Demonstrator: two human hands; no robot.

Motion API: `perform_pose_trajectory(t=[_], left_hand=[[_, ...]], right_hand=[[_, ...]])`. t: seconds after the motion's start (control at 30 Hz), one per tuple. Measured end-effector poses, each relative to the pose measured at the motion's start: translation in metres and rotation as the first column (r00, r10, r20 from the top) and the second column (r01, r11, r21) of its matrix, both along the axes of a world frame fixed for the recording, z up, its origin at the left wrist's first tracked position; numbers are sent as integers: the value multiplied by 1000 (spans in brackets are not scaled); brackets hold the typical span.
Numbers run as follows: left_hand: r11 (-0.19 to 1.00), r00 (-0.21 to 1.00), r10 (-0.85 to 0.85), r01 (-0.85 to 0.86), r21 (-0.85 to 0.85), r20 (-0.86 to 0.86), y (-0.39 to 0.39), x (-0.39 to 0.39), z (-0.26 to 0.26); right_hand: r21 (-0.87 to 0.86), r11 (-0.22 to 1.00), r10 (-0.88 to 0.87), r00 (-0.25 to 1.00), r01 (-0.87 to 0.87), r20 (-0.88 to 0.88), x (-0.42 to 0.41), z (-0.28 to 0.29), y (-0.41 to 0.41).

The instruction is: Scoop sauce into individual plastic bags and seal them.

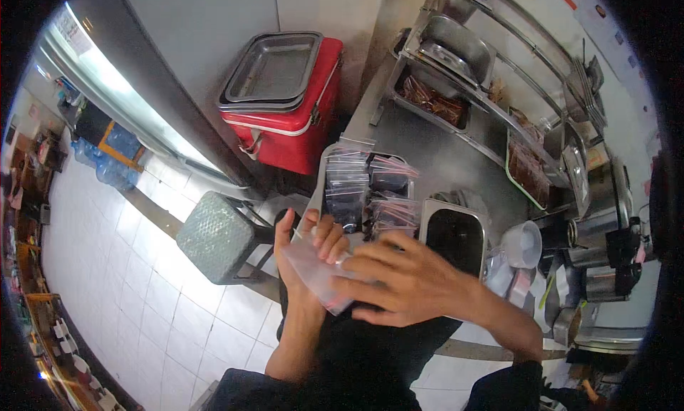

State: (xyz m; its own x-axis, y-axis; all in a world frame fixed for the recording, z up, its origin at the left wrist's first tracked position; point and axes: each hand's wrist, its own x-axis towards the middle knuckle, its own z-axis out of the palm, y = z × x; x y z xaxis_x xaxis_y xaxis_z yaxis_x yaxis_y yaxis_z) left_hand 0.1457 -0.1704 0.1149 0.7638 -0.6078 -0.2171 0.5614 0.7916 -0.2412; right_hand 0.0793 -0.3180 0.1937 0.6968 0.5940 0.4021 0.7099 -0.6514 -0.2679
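Note:
My left hand (312,250) holds a clear zip-top plastic bag (315,269) with a reddish strip at its lower end. Over the right side of the same bag lies my right hand (398,283), fingers spread and somewhat blurred; whether they grip it is hard to tell. Beyond both hands, rows of small zip-top bags with dark contents (344,197) fill a tray. More bags with pink-red seals (395,213) lie beside them. To the right of these is a rectangular metal container (454,237) with a dark inside.
A red cooler (283,138) carries stacked metal trays (275,66). Left of me is a stool with a textured cover (216,237). Metal shelving (481,106) with pans and food containers runs along the steel table (374,117); a white plastic tub (522,244) and pots are at right.

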Motion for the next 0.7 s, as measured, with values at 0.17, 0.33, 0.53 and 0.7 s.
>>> perform_pose_trajectory(t=[0.17,0.33,0.53,0.7], left_hand=[[999,977,37,-32,-29,211,-34,-25,18],[968,995,-16,-11,251,103,-59,-46,44],[876,953,-178,41,480,244,-68,-49,22],[911,964,-243,188,368,107,-73,-44,19]], right_hand=[[-246,958,-112,982,148,155,-26,-11,-27],[-289,882,-287,911,372,297,-47,-8,-42],[-150,928,-355,932,342,-72,-68,4,-42],[32,940,-318,908,339,-274,-77,8,-58]])
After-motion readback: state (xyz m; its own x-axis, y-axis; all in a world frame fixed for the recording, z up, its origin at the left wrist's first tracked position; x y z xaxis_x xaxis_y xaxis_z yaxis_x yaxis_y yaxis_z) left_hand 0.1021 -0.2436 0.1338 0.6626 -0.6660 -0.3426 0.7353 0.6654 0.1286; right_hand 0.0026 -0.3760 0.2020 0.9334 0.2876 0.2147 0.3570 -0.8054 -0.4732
